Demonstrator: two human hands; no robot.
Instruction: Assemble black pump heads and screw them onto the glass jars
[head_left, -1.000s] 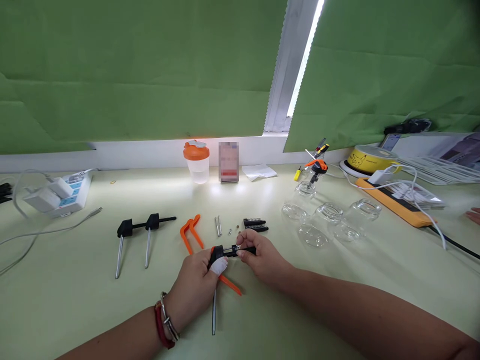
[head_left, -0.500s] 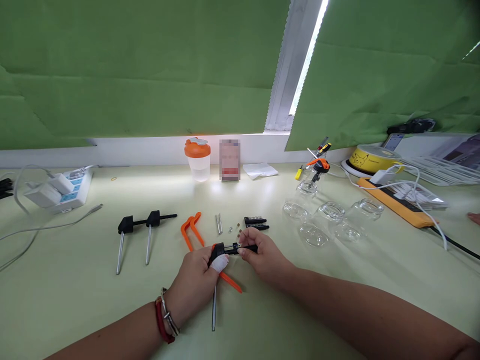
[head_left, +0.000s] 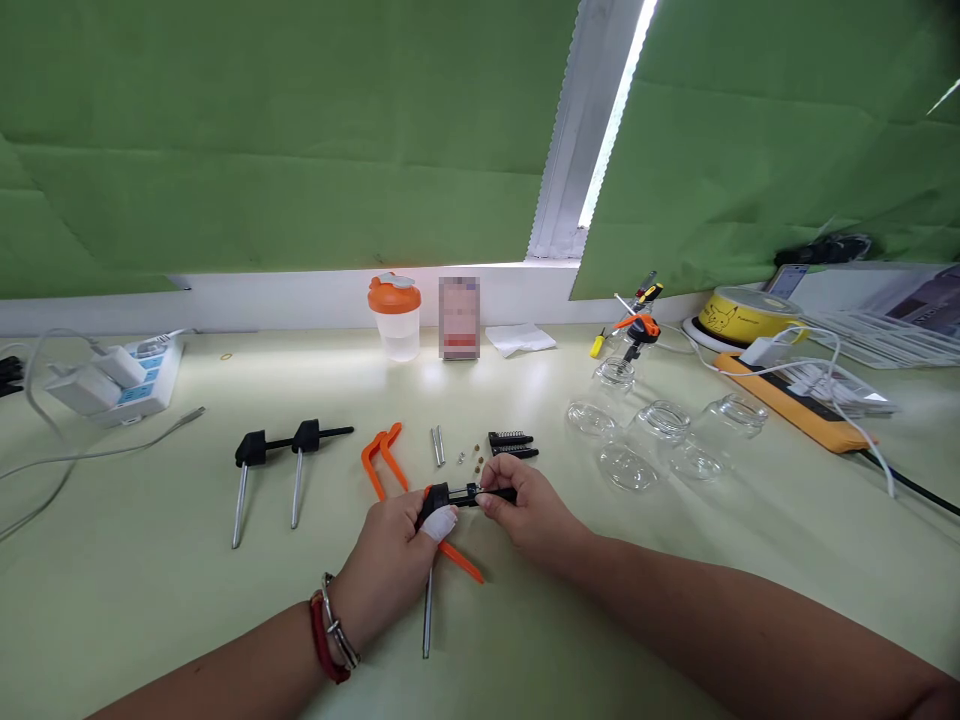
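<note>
My left hand (head_left: 401, 545) is closed around a black plastic tool body (head_left: 437, 500) with a long metal rod (head_left: 427, 620) pointing toward me. An orange curved handle (head_left: 461, 562) sticks out beneath that hand. My right hand (head_left: 529, 505) pinches the tool's narrow black end, its fingertips at a small shiny metal piece too tiny to name. Just beyond my hands lie two metal pins (head_left: 438, 446), some little brown and silver pieces (head_left: 478, 459), and black parts with springs (head_left: 513, 445). More orange handles (head_left: 386, 455) rest left of the pins.
Two similar black bodies with rods (head_left: 276, 445) lie at left, near a power strip (head_left: 154, 375). Clear glass jars (head_left: 630, 465) stand at right, one holding tools. An orange power strip (head_left: 795, 405), cables and an orange-lidded cup (head_left: 396, 320) are farther back.
Both hands keep nearly the same hold, and the right fingertips shift only slightly at the tool's end. A bit of a hand at the far right edge is gone from view.
</note>
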